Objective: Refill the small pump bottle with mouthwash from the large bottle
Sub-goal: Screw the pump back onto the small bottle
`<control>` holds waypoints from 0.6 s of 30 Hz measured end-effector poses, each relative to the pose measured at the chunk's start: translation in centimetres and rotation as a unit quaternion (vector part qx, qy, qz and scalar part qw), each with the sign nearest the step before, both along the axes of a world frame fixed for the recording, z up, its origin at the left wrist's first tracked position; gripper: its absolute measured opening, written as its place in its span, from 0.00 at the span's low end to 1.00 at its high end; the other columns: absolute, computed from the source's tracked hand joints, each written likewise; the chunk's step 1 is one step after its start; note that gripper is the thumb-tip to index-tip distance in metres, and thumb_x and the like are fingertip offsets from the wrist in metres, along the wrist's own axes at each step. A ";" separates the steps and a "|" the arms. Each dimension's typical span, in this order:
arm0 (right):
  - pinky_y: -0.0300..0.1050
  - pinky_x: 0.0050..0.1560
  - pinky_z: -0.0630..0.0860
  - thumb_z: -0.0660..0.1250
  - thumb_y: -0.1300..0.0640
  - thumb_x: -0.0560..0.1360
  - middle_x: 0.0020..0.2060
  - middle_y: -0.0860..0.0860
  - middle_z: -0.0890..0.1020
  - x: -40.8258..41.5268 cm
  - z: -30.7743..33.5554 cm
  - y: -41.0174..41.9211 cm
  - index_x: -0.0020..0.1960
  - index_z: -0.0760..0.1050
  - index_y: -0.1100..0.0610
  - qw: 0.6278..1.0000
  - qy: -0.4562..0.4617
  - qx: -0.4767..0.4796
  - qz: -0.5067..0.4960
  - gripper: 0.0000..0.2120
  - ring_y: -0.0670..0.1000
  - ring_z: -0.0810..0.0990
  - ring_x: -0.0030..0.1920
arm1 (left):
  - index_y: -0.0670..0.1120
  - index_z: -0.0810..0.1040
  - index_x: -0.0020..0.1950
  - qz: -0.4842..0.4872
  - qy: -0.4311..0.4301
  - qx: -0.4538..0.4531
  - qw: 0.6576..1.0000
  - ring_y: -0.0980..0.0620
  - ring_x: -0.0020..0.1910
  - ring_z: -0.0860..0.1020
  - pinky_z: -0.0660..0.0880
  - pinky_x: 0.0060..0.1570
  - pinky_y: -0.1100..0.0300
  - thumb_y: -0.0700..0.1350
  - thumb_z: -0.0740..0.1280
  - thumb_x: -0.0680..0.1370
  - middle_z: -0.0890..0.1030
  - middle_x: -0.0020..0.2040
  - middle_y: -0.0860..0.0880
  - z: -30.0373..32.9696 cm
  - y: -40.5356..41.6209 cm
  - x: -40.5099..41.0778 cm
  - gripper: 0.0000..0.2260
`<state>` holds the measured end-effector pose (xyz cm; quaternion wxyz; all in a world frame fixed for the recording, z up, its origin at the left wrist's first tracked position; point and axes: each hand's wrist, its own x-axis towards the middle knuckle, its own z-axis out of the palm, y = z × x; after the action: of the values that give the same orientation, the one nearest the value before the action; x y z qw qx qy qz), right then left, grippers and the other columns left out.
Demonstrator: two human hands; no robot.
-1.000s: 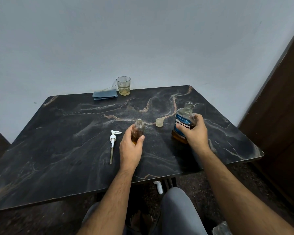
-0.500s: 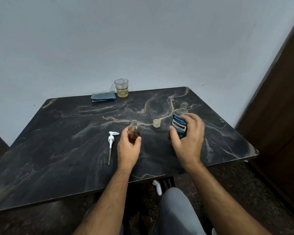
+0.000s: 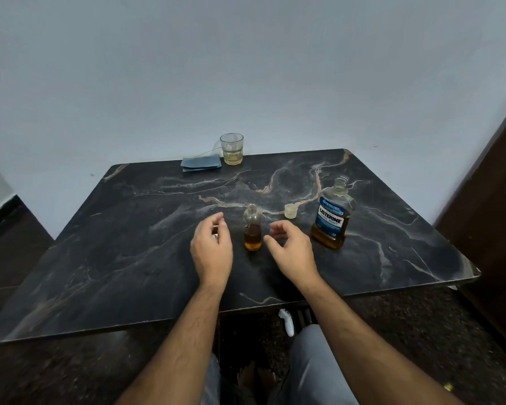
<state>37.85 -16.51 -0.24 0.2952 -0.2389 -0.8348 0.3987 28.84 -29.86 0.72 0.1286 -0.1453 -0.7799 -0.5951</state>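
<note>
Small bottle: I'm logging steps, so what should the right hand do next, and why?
Probably grip the small bottle with the right hand to steady it: it stands open, partly filled, and the large bottle stands apart, untouched.

A plain pale blue-grey wall (image 3: 246, 68) fills the upper half of the view, evenly and dimly lit. Against it stands a table (image 3: 129, 258) with a black marble-pattern top veined in white and tan. At the right a dark brown wooden panel (image 3: 491, 200) rises, perhaps a door. At the left the wall ends in a dark skirting (image 3: 0, 211). The floor (image 3: 70, 372) is dark and speckled.
</note>
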 end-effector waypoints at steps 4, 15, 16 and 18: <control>0.45 0.63 0.75 0.77 0.49 0.70 0.59 0.47 0.81 -1.8 0.0 -0.5 0.65 0.75 0.53 0.998 -0.033 -0.042 0.034 0.26 0.45 0.78 0.60 | 0.49 0.82 0.58 0.046 -0.064 -0.117 0.990 0.51 0.55 0.80 0.72 0.52 0.58 0.49 0.65 0.79 0.84 0.54 0.51 1.6 -2.1 -3.6 0.11; 0.42 0.59 0.75 0.75 0.50 0.72 0.55 0.45 0.83 -3.4 -0.4 -1.3 0.64 0.75 0.50 0.998 -0.036 -0.035 0.029 0.22 0.46 0.80 0.56 | 0.46 0.85 0.45 -0.016 -0.144 -0.405 0.903 0.54 0.32 0.72 0.67 0.32 0.59 0.66 0.68 0.73 0.80 0.36 0.51 2.6 -2.2 -6.6 0.23; 0.43 0.59 0.76 0.74 0.50 0.72 0.54 0.45 0.83 -3.3 -0.5 -1.3 0.64 0.75 0.50 0.998 -0.034 -0.034 0.029 0.21 0.46 0.80 0.56 | 0.46 0.85 0.45 -0.018 -0.141 -0.410 0.901 0.53 0.33 0.73 0.68 0.33 0.59 0.66 0.69 0.73 0.81 0.37 0.50 2.6 -2.0 -6.4 0.22; 0.44 0.59 0.76 0.74 0.50 0.73 0.54 0.45 0.83 -3.4 -0.7 -1.4 0.64 0.75 0.50 0.999 -0.029 -0.032 0.028 0.21 0.45 0.80 0.55 | 0.47 0.84 0.44 -0.021 -0.138 -0.409 0.902 0.51 0.37 0.78 0.70 0.35 0.59 0.63 0.71 0.73 0.83 0.38 0.50 2.4 -1.7 -6.4 0.19</control>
<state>34.49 -17.91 -0.93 0.2513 -0.2365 -0.8361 0.4265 22.44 -31.52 3.13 -0.0636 -0.1177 -0.9613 -0.2407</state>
